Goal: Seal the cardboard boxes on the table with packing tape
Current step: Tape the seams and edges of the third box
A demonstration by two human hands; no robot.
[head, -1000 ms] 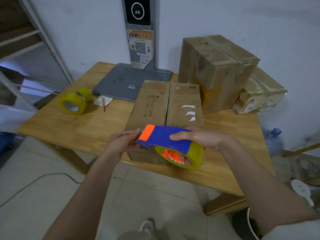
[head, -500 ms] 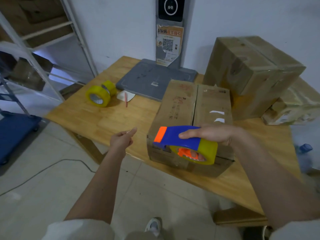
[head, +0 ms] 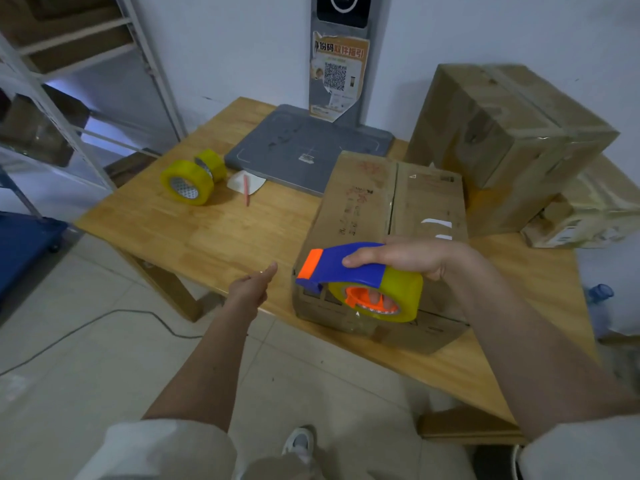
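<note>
At the near table edge, a right hand (head: 412, 258) grips a blue tape dispenser (head: 356, 282) against a cardboard box (head: 388, 216).
Left hand (head: 252, 289) hangs empty, fingers loosely together, beside the box. Taping looks about to start; next, probably draw tape along the centre seam.

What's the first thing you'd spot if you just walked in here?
The bright blue and orange tape dispenser in the right hand, held at the near end of a cardboard box. Next, two yellow tape rolls on the wooden table's left side.
</note>
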